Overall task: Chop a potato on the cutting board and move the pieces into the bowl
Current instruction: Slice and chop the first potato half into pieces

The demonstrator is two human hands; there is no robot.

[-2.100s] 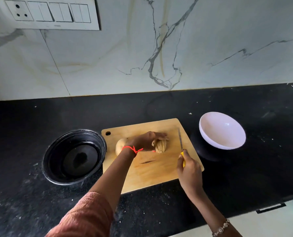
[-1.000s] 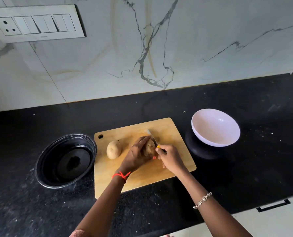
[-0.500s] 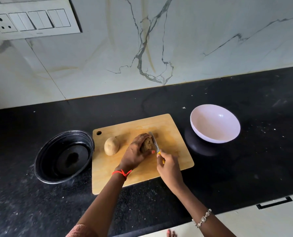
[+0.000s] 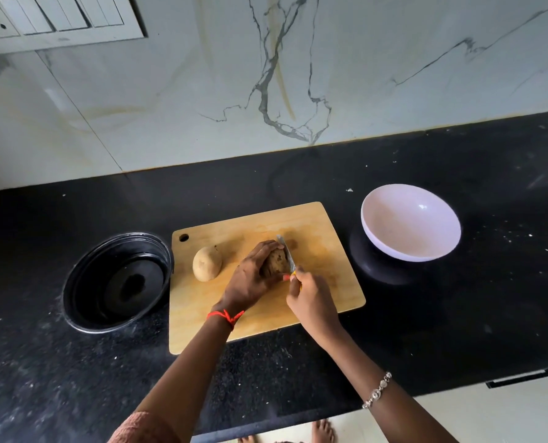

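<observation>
Left grip (image 4: 250,279) curled over the top and left side of a brown potato (image 4: 277,262), holding it down on the cutting board (image 4: 330,282) near the board's middle. Right grip (image 4: 311,302) just beside it, closed round the yellow handle of a knife (image 4: 287,254), with the blade pointing away from the body, laid against the potato's right face, and the tip showing past the left fingertips. Cannot tell how far into the potato the edge sits. Round the left wrist, a red thread (image 4: 226,315); round the right forearm, a pale beaded bracelet (image 4: 376,391); at the bottom edge, a pinkish knitted sleeve (image 4: 144,426) on the left arm. Further left on the same board, apart from the left grip, a second potato (image 4: 206,263), whole and lighter in skin, below the board's round hanging hole. Pale wooden board lying flat on a black speckled tabletop (image 4: 458,314), turned slightly askew. To the board's right, near but not touching, a white bowl (image 4: 410,222), tilted toward the camera, with a dark shadow beneath. To the board's left, just beside its edge, a round black container (image 4: 116,282) with a glossy rim. Behind everything, a pale marble wall (image 4: 298,75) with grey veins and, at the upper left, a switch panel (image 4: 58,17). Below the tabletop's near edge, bare toes (image 4: 322,431) on a light floor.
</observation>
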